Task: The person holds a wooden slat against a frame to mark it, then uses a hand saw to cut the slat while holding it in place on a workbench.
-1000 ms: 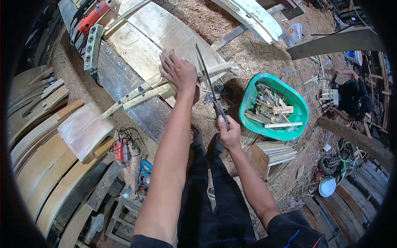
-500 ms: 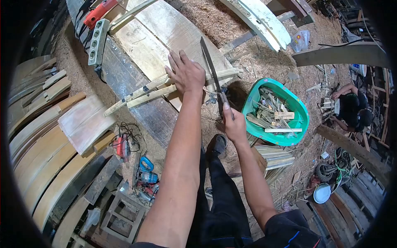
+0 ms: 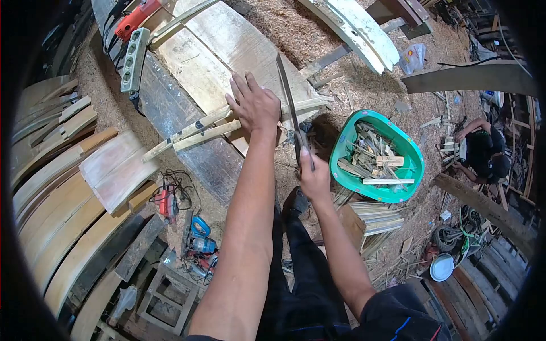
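My left hand (image 3: 256,108) lies flat across two narrow wooden strips (image 3: 210,132), its fingers stretched out, pressing them onto the pale boards (image 3: 207,71) of the bench. Dark marks show on the strips left of the hand. My right hand (image 3: 314,175) is closed around the handle of a handsaw (image 3: 288,91). Its long dark blade points up and away from me, crossing the strips just right of my left hand. The blade's teeth are too small to make out.
A green basin (image 3: 340,153) of wood scraps stands to the right, by a bundle of strips (image 3: 382,218). A power strip (image 3: 134,61) and a red power tool (image 3: 136,18) lie on the bench's left. Blue tools (image 3: 203,236) lie on the floor. A co-worker (image 3: 483,149) crouches far right.
My right hand has shifted slightly left, and the saw with it. The left hand stays pressed on the strips, in nearly the same place.
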Motion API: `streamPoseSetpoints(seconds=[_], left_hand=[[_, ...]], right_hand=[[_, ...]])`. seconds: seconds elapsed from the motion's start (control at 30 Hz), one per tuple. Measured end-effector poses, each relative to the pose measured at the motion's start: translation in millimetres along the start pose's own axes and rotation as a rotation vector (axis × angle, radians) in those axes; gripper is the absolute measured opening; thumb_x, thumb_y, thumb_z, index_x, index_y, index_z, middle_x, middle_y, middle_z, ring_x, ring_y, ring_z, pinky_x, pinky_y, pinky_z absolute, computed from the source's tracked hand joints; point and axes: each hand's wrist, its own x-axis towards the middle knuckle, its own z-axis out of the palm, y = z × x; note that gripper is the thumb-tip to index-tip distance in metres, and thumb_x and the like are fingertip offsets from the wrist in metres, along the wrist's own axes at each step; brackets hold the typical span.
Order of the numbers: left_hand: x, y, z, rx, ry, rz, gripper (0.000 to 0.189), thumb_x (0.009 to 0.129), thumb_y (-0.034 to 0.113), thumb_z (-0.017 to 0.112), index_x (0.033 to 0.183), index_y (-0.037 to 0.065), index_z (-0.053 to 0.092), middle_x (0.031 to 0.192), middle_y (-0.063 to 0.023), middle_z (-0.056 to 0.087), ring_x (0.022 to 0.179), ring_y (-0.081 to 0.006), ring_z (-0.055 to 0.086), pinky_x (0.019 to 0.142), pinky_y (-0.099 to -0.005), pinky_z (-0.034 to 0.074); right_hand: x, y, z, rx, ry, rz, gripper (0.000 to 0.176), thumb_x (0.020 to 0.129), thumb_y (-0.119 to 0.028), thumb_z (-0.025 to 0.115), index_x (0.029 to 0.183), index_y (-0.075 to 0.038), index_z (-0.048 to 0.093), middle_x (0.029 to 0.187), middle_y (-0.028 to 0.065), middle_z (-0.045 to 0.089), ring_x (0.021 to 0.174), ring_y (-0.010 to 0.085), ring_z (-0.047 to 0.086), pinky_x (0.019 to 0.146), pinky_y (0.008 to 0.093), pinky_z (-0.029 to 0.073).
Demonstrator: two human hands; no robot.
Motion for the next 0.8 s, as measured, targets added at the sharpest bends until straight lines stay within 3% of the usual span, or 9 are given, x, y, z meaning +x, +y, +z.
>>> streamPoseSetpoints(seconds=[0.2, 0.33, 0.43, 0.57, 0.67, 0.8], left_hand=[[2.8, -0.6, 2.1, 0.018, 0.009, -0.002, 0.055, 0.088, 0.021, 0.049, 0.141, 0.006, 0.045, 0.154, -0.0197, 0.033, 0.144, -0.0314, 0.031, 0.117, -0.055, 0.017], [-0.6, -0.5, 0.3, 0.01, 0.009, -0.004, 0.055, 0.088, 0.021, 0.048, 0.141, 0.006, 0.045, 0.154, -0.0195, 0.034, 0.144, -0.0311, 0.032, 0.117, -0.0546, 0.017], [-0.9, 0.3, -0.9, 0.016, -0.003, -0.007, 0.056, 0.088, 0.022, 0.049, 0.141, 0.006, 0.045, 0.154, -0.0194, 0.034, 0.144, -0.0309, 0.031, 0.117, -0.0546, 0.018], [1.1, 1.2, -2.3, 0.024, -0.017, -0.011, 0.056, 0.088, 0.022, 0.049, 0.141, 0.006, 0.045, 0.154, -0.0193, 0.034, 0.144, -0.0309, 0.031, 0.117, -0.0544, 0.018], [-1.8, -1.7, 0.4, 0.029, -0.013, -0.011, 0.056, 0.088, 0.022, 0.048, 0.141, 0.006, 0.045, 0.154, -0.0193, 0.034, 0.145, -0.031, 0.03, 0.117, -0.0543, 0.018], [1.1, 0.7, -1.6, 0.018, -0.002, -0.008, 0.056, 0.088, 0.022, 0.048, 0.141, 0.006, 0.045, 0.154, -0.0195, 0.033, 0.145, -0.0311, 0.03, 0.118, -0.0544, 0.018]], right_hand=[[-72.7, 18.0, -17.7, 0.045, 0.005, 0.082, 0.046, 0.1, -0.036, 0.053, 0.071, 0.0, 0.053, 0.055, 0.0051, 0.041, 0.054, 0.012, 0.041, 0.051, 0.0338, 0.035], [-26.0, 12.7, -2.8, 0.003, 0.008, -0.022, 0.047, 0.101, -0.035, 0.052, 0.069, 0.0, 0.049, 0.056, 0.0013, 0.038, 0.056, 0.0102, 0.037, 0.051, 0.0339, 0.032], [-7.2, 8.3, -1.1, 0.067, -0.005, 0.026, 0.047, 0.101, -0.034, 0.051, 0.068, -0.001, 0.049, 0.057, -0.0002, 0.038, 0.057, 0.0094, 0.036, 0.051, 0.033, 0.032], [-62.2, 30.1, -19.3, 0.038, -0.015, -0.009, 0.046, 0.101, -0.034, 0.052, 0.069, -0.002, 0.049, 0.058, -0.0015, 0.039, 0.058, 0.0087, 0.037, 0.052, 0.0316, 0.032], [-67.7, 23.8, -19.3, 0.089, -0.018, 0.087, 0.046, 0.101, -0.035, 0.053, 0.068, -0.003, 0.049, 0.058, -0.0018, 0.038, 0.058, 0.0087, 0.037, 0.052, 0.0313, 0.033], [-10.7, 18.3, -1.3, 0.041, -0.013, 0.003, 0.048, 0.101, -0.036, 0.052, 0.069, -0.001, 0.051, 0.057, 0.0001, 0.038, 0.057, 0.0094, 0.038, 0.052, 0.0321, 0.033]])
